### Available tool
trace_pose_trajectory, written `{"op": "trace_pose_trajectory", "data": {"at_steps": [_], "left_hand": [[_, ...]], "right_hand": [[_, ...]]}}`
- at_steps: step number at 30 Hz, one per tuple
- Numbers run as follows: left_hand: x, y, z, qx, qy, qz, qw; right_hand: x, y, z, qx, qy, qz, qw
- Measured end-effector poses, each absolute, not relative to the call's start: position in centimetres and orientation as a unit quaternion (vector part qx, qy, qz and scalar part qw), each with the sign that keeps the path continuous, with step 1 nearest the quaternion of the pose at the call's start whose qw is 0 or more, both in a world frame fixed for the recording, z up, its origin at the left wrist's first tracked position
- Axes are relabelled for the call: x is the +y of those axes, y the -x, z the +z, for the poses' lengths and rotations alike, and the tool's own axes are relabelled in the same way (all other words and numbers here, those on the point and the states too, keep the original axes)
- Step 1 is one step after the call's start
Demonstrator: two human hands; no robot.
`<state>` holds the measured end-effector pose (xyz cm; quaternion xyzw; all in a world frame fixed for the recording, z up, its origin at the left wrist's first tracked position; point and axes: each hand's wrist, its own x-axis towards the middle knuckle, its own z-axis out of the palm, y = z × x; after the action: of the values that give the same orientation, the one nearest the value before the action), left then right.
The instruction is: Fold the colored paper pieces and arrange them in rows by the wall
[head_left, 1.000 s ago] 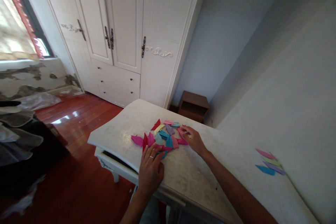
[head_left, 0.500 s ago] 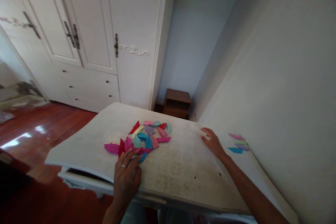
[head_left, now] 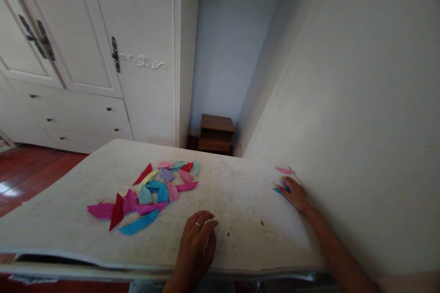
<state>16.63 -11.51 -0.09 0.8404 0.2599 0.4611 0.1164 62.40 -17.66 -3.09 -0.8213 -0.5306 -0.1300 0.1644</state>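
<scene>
Nearest is the left hand (head_left: 197, 240), low over the table (head_left: 240, 199), its fingers loosely bent with nothing visible in them; whether it touches the top is unclear. It probably sits apart from the papers so as to leave them undisturbed.

Taking the left hand as the clock's centre, with twelve straight ahead, the main heap (head_left: 154, 187) lies at ten to eleven o'clock. The closest in it, a long blue paper (head_left: 139, 223), runs from eight to two, pointed at both ends. Beside it a red paper (head_left: 117, 213) stretches from seven to one, its sharp end toward the person. The outermost magenta paper (head_left: 101, 210) lies close to nine and three, its tip at nine. The pieces overlap in a loose spread, likely laid so that each colour shows.

At two o'clock the right hand (head_left: 295, 194) reaches down beside the wall (head_left: 330, 114), fingers bent over a few more papers. It covers most of them, so I cannot tell whether it grips one; a blue tip (head_left: 277, 191) pokes out toward nine. Just past the fingers a pink paper (head_left: 283, 170) lies roughly nine to three.

Farther off, a brown box (head_left: 216, 123) stands near twelve, the white wardrobe (head_left: 147, 100) around eleven.
</scene>
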Motion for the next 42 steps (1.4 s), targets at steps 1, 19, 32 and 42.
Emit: {"op": "trace_pose_trajectory", "data": {"at_steps": [1, 19, 32, 42], "left_hand": [[-11.6, -17.0, -0.4, 0.268, -0.848, 0.442, 0.116], [-11.8, -17.0, -0.8, 0.348, -0.851, 0.37, 0.134], [-9.6, -14.6, 0.8, 0.44, -0.858, 0.246, 0.097], [-10.0, -13.9, -0.2, 0.429, -0.833, 0.34, 0.078]], "right_hand": [[-17.7, -61.4, -3.4, -0.555, 0.802, -0.132, 0.179], [-10.6, -36.1, -0.2, -0.802, 0.533, 0.062, 0.261], [-10.0, -36.8, 0.4, -0.789, 0.484, 0.278, 0.257], [-10.9, -36.1, 1.3, -0.81, 0.519, 0.146, 0.229]]}}
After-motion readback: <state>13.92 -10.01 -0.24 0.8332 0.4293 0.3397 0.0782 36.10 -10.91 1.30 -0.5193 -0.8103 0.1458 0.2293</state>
